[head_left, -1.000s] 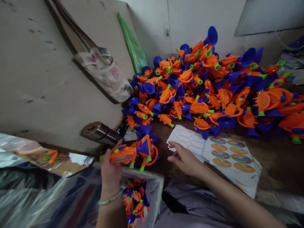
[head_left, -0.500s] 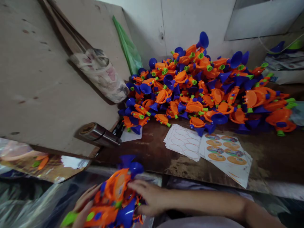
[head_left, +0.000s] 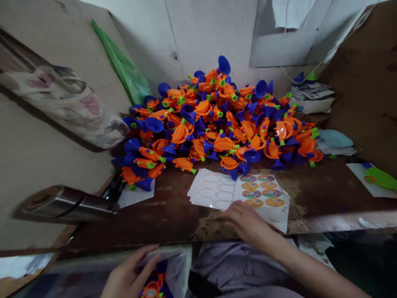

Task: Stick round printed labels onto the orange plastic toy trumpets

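Note:
Several orange toy trumpets with blue bells and green mouthpieces form a large pile (head_left: 217,124) on the dark wooden table (head_left: 173,223). In front of the pile lie white sheets with empty oval outlines (head_left: 211,189) and a sheet of printed oval stickers (head_left: 263,192). My right hand (head_left: 245,221) is over the lower left edge of the sticker sheet, its fingers bent and blurred. At the bottom left, my left hand (head_left: 133,271) is above a plastic-lined box (head_left: 182,265), fingers apart, beside orange and blue toys (head_left: 155,285) inside it.
A steel flask (head_left: 71,203) stands at the left by the partition. A floral bag (head_left: 71,103) and a green plastic bag (head_left: 124,66) hang there. At the right are stacked papers (head_left: 313,97), a pale blue dish (head_left: 335,138) and a green piece (head_left: 383,177).
The toys that were between both hands are out of them. My right hand has moved up and right to the sheets; my left hand stays low at the box. The view has turned right.

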Demonstrator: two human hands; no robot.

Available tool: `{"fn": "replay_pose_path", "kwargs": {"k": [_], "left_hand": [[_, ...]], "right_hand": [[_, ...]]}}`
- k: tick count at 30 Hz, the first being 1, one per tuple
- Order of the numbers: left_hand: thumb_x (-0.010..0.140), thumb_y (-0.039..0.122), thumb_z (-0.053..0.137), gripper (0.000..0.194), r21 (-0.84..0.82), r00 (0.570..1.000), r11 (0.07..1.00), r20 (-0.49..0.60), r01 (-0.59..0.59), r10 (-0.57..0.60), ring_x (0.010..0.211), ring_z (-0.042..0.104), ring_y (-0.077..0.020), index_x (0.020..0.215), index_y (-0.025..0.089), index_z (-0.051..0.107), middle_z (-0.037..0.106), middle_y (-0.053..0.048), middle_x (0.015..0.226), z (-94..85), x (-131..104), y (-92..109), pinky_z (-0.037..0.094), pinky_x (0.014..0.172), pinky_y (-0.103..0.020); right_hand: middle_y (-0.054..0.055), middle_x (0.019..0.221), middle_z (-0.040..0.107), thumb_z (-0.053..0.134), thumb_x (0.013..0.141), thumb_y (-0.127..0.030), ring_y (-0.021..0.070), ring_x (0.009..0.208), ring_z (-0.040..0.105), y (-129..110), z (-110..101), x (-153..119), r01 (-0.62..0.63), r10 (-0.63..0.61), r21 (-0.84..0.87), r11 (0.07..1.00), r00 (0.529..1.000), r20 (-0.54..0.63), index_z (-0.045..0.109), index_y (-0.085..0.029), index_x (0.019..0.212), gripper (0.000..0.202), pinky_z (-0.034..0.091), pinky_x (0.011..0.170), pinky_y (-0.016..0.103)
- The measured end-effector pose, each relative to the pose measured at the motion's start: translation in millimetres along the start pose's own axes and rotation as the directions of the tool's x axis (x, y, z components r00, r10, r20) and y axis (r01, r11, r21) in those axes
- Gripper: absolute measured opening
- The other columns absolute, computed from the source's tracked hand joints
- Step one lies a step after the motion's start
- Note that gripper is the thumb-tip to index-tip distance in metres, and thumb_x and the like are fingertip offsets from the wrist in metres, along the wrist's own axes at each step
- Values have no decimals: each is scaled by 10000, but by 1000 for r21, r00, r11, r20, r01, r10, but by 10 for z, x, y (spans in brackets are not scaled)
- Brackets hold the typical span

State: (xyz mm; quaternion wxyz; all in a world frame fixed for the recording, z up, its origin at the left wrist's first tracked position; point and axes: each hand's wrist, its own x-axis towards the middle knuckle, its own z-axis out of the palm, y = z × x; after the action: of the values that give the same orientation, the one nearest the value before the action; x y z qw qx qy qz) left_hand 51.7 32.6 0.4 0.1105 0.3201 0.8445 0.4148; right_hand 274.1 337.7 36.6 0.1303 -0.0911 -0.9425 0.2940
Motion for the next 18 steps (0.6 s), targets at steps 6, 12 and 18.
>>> {"fn": "replay_pose_path", "kwargs": {"k": [6,12,18], "left_hand": [[822,572,836,616,88,857,883,305,-461,416,1392,641,-381,1358,286,736,696,-150,1483,806,1099,560,529,1166,-561],[803,583,869,894,128,647,741,598,-660,473,1548,460,-420,1538,168,573,524,-245,1631,1363,2067,1055,357,1287,-591],[722,724,858,1112,225,608,715,719,-662,337,1498,494,-474,1610,162,494,507,-278,1621,1335,2076,1008,412,1224,-634]], "right_hand": [[208,1506,658,762,814,-132,457,1436,579,866,-267,-716,-259,247,-399,879,966,-82,683,-211,1426,623,561,1099,654],[136,1476,706,735,859,-114,373,1350,669,1050,-153,-853,-138,187,-583,801,982,24,623,-250,1507,672,594,1105,530],[146,1348,773,776,864,-161,354,1219,723,1198,56,-834,-82,82,-684,725,996,-33,645,-194,1477,627,644,997,470]]}}
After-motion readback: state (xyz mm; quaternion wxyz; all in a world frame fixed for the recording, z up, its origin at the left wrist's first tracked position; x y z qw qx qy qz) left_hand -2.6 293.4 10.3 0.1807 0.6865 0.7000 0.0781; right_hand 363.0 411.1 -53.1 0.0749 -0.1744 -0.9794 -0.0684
